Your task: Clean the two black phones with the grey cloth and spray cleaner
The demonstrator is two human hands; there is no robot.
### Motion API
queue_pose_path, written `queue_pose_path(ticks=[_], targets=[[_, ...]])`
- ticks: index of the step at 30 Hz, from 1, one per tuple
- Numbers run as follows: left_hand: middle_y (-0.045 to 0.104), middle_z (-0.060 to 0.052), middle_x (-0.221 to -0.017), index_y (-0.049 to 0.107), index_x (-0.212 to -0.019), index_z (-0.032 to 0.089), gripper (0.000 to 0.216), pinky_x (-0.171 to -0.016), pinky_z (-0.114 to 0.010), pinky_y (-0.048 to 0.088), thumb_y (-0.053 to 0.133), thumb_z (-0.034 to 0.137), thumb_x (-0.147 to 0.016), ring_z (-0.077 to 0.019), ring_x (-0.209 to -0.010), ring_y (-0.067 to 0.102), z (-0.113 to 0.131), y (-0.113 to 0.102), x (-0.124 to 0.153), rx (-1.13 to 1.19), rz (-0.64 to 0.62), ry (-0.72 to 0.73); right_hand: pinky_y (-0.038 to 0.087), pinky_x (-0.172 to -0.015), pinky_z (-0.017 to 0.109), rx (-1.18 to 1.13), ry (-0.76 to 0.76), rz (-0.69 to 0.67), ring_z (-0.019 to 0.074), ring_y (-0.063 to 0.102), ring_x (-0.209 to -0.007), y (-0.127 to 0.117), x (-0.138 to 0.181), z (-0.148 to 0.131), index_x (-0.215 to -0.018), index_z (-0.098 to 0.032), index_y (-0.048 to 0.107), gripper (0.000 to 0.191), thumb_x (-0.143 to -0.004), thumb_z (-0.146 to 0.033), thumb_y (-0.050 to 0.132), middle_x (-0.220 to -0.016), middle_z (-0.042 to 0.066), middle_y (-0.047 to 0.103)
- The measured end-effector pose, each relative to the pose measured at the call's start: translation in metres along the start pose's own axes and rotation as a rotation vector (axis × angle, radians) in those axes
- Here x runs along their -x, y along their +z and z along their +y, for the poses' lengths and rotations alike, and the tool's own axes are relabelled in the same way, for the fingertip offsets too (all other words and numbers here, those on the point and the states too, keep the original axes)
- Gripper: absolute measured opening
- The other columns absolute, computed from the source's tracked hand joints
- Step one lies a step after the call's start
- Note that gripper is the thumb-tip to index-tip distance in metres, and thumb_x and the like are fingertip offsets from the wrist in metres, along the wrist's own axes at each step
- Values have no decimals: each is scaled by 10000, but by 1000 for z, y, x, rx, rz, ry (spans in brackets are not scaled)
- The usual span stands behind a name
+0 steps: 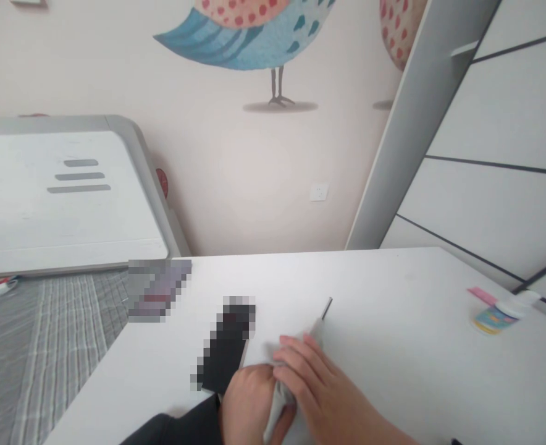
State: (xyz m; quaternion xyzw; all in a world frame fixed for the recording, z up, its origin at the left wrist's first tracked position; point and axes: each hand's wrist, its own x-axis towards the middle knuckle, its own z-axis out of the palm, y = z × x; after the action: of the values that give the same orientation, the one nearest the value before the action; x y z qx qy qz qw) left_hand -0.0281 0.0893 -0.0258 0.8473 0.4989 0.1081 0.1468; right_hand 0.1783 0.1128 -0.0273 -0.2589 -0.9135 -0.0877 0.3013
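Striped grey bedding (46, 334) far left, soft weave. Black flat slab (224, 358) on smooth white desk (393, 346). Left hand (247, 402) curled shut around lower end of grey cloth-wrapped rod (296, 364); right hand (317, 386) fingers pressed flat over it. Thin metal tip (327, 307) pokes out. Small bottle (502, 315) far right.

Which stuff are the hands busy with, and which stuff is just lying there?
In hand:
- left hand and right hand, both on the grey cloth
- slim grey tool sticking out past the right hand's fingers

Lying about:
- small jar at the white table's far right
- pink strip
- black object
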Motion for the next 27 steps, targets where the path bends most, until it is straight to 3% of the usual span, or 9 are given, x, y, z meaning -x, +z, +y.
queue_pose_path(ticks=[2, 7, 10, 12, 17, 19, 21, 23, 27], targets=[[772, -65, -828, 688, -818, 201, 111, -703, -312, 539, 584, 229, -847, -239, -765, 745, -1, 1, 0, -10, 0, -7, 421, -1215, 472, -38, -6, -36, 274, 547, -1372, -1, -2, 3, -1384, -133, 534, 684, -1046, -711, 396, -1328, 147, 674], [783, -40, -918, 698, -917, 226, 199, -727, -313, 533, 500, 209, -928, -237, -849, 756, 5, -3, -2, 10, -18, -29, 360, -1194, 683, 49, 255, 36, 417, 447, -1452, -4, 1, 19, -1337, -86, 530, 787, -993, -784, 413, -1378, 250, 609], [786, -59, -902, 709, -890, 218, 165, -722, -317, 536, 545, 200, -886, -246, -820, 758, 4, -3, -2, -27, -50, -20, 361, -1243, 552, 15, 46, -4, 348, 346, -1535, 1, 3, 5, -1380, -116, 529, 669, -1019, -679, 514, -1427, 189, 612], [782, -70, -864, 704, -841, 214, 142, -709, -322, 533, 565, 208, -869, -254, -790, 757, 3, -2, -1, -44, -56, -25, 348, -1261, 498, -20, -35, -61, 295, 382, -1523, 2, 2, 3, -1435, -148, 504, 650, -1037, -662, 499, -1418, 146, 637], [783, -44, -918, 697, -919, 229, 191, -735, -315, 526, 508, 215, -929, -239, -843, 753, 6, -8, -4, 0, -47, -46, 339, -1198, 702, 42, 259, -1, 416, 388, -1508, -4, 1, 21, -1424, -81, 463, 795, -1009, -758, 424, -1454, 265, 575], [790, -48, -961, 702, -946, 219, 195, -750, -316, 532, 512, 191, -914, -239, -862, 755, 9, -12, -6, 9, -96, -48, 357, -1212, 650, 29, 201, 18, 398, 308, -1555, -3, 2, 15, -1405, -78, 477, 689, -1045, -665, 450, -1473, 247, 568], [797, -69, -981, 711, -932, 199, 185, -761, -324, 539, 533, 175, -883, -251, -866, 760, 10, -15, -7, -11, -152, -59, 354, -1252, 529, -25, 50, -21, 310, 310, -1568, -1, 1, 6, -1425, -111, 486, 569, -1089, -566, 424, -1460, 173, 609], [798, -75, -959, 713, -903, 194, 164, -748, -329, 539, 551, 193, -878, -257, -845, 762, 10, -17, -7, -22, -176, -68, 340, -1268, 503, -50, 0, -69, 277, 390, -1533, -1, -1, 3, -1448, -141, 484, 612, -1091, -625, 371, -1429, 136, 645], [780, -42, -872, 694, -884, 220, 199, -733, -323, 536, 504, 238, -938, -244, -828, 760, 8, -13, -5, 4, -71, -75, 348, -1201, 698, 34, 234, -35, 418, 416, -1499, -5, -3, 13, -1433, -77, 473, 843, -999, -794, 385, -1468, 249, 583]])
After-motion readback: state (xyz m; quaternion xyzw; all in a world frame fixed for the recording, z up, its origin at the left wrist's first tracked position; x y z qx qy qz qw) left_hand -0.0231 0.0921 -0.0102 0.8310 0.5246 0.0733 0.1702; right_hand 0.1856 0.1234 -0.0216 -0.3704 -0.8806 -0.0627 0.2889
